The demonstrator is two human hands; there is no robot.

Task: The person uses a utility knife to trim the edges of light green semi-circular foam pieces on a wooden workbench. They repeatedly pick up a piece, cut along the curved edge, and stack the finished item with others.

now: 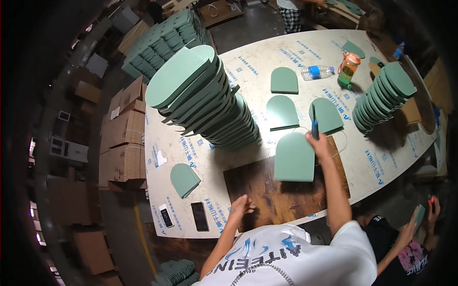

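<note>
My right hand [318, 144] is closed round a slim blue-and-black hand tool [315, 127], held upright at the far right corner of a green arch-shaped piece [295, 158]. That piece lies partly on a dark-stained wooden board [267, 202]. My left hand [243, 205] hovers over the board's near left part, fingers curled in, with nothing visible in them. Beyond the right hand lie more green arch-shaped pieces [283, 112], one of them [327, 116] partly behind the tool. A thin pale cord [339, 148] loops beside the right hand.
A tall stack of green pieces [183, 78] stands left on the white table [210, 167], a shorter stack [384, 97] right. A clear bottle [317, 72], an orange-and-green bottle [349, 70], a phone [200, 217] and a loose piece [184, 180] lie about. A co-worker's hand [408, 231] shows lower right.
</note>
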